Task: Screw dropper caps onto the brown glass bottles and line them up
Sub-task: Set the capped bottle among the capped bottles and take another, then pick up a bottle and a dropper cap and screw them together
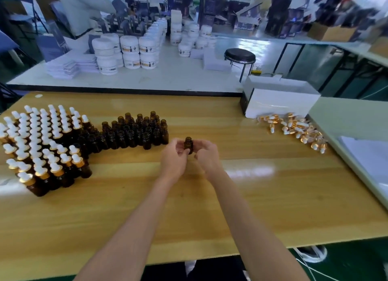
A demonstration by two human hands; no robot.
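An uncapped brown glass bottle (188, 144) stands upright between my two hands near the middle of the wooden table (252, 207). My left hand (174, 157) curls its fingers round the bottle's left side. My right hand (206, 155) is curled close against its right side; whether it touches the glass is unclear. A cluster of uncapped brown bottles (134, 131) stands to the left. Further left are rows of capped bottles with white dropper bulbs (39, 142). Loose gold-and-white dropper caps (296, 127) lie in a pile at the right.
A white box (279, 100) sits at the table's far right, behind the caps. White sheets (369, 157) lie on a lower surface at the right edge. A second table behind holds white jars (128, 50); a black stool (239, 56) stands beyond.
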